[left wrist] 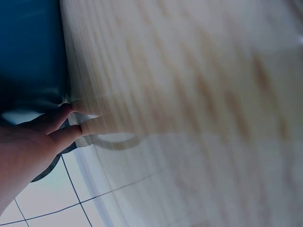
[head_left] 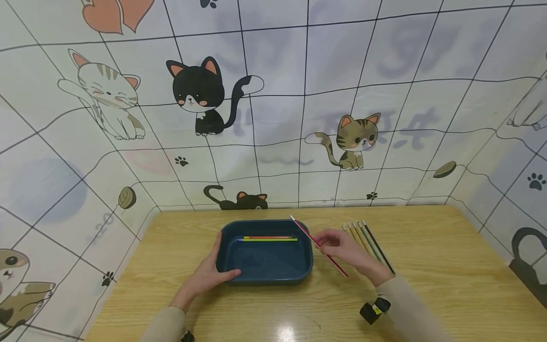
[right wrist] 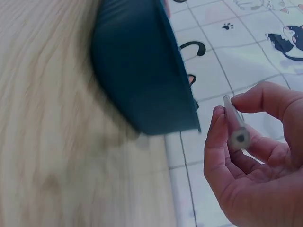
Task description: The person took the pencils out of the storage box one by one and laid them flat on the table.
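A dark blue rectangular tray [head_left: 267, 268] sits on the wooden table in the head view. Two pencils lie inside it side by side, a yellow-green pencil [head_left: 273, 240] and an orange-red pencil [head_left: 265, 237]. My left hand [head_left: 209, 271] grips the tray's left side, thumb over the front rim. Just off the tray's right edge, my right hand [head_left: 342, 247] pinches a red pencil [head_left: 337, 267] between thumb and fingers. That pencil slants, its white-tipped end over the tray's back right corner. In the right wrist view the pencil [right wrist: 238, 135] points end-on toward the camera.
To the right, several pencils [head_left: 376, 244] lie in a slanted row, partly behind my right hand. The wooden table [head_left: 265, 313] ends at a wall covering [head_left: 278, 118] printed with cats and grid lines. A black wrist camera [head_left: 374, 309] is strapped by the right sleeve.
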The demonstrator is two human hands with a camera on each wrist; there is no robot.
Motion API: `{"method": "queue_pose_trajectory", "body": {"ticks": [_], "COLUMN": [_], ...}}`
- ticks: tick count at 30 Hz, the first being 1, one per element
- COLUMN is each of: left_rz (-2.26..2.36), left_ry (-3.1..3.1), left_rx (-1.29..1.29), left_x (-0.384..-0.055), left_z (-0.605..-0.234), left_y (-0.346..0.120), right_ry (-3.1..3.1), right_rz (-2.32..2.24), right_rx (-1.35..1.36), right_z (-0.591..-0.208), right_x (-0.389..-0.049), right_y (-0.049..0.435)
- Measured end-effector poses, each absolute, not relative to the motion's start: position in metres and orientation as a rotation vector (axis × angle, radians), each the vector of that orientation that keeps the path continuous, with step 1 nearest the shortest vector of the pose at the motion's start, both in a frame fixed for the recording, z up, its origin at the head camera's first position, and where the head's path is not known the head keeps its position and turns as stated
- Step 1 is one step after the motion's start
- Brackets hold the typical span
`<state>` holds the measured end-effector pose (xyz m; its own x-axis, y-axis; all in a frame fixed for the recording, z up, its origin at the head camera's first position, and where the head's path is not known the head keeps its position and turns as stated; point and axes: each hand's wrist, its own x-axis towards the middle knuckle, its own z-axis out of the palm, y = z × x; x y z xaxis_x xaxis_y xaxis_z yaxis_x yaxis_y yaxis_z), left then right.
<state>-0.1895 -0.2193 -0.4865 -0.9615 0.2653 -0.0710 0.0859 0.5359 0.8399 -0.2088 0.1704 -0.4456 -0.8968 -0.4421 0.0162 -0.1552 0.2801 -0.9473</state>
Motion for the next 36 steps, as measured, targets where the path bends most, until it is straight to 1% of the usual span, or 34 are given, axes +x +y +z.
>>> {"method": "queue_pose_trajectory", "body": {"ticks": [10, 21, 26, 36], "left_rz": [1.382, 1.394, 1.395, 1.394], "left_ry": [2.575, 2.576, 2.567, 2.574], "left_rx": [0.280, 0.285, 0.286, 0.289], "left_x": [-0.189, -0.190, -0.190, -0.191], "left_z": [-0.485, -0.485, -0.486, -0.486], "left_y": [-0.219, -0.219, -0.219, -0.220], "right_ry": [2.394, 2.459, 2.448, 2.656], "right_rz": [-1.567, -1.521, -1.530, -1.395], "right_rx": [-0.397, -0.343, -0.277, -0.194], "right_z": [-0.447, -0.458, -0.463, -0.477], "right_x": [-0.200, -0.192, -0.190, -0.192], "right_y": [0.211, 0.252, 0.275, 0.313]}}
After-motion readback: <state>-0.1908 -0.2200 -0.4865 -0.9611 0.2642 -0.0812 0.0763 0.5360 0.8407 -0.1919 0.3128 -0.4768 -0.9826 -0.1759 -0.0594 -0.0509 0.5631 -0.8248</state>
